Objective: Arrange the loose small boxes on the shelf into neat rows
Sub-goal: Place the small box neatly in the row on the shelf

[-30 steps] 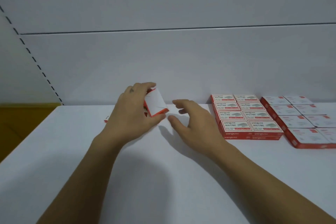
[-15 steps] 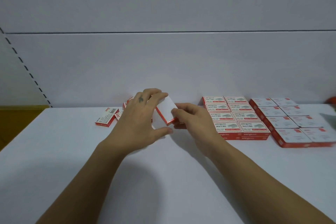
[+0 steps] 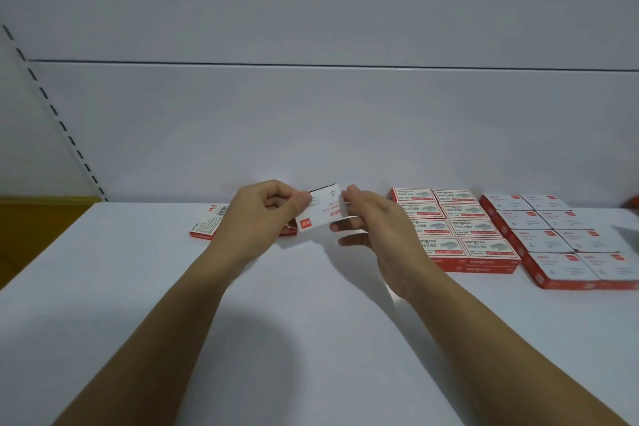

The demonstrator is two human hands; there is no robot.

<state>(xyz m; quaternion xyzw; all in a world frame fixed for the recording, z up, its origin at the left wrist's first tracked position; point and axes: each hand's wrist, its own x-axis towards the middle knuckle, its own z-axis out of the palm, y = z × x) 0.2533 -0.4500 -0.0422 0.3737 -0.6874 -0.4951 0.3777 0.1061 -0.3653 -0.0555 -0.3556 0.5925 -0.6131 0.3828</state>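
Observation:
A small white and red box (image 3: 322, 211) is held up above the white shelf (image 3: 311, 304), its printed white face toward me. My left hand (image 3: 266, 214) pinches its left end between thumb and curled fingers. My right hand (image 3: 371, 221) grips its right end, fingers behind it. A loose box (image 3: 208, 221) lies flat on the shelf to the left, and part of another (image 3: 288, 231) shows below my left hand. To the right, a block of red-printed boxes (image 3: 456, 228) stands in neat rows, with a block of white-topped boxes (image 3: 560, 239) beside it.
The shelf's white back wall (image 3: 311, 135) rises just behind the boxes. A slotted upright (image 3: 52, 107) runs down the back left corner. A yellow surface (image 3: 38, 218) lies past the shelf's left edge. A grey object (image 3: 627, 235) enters at the right edge.
The box was in my left hand alone a second ago. My right hand has come in and taken its right end, and the box has turned so its printed face shows.

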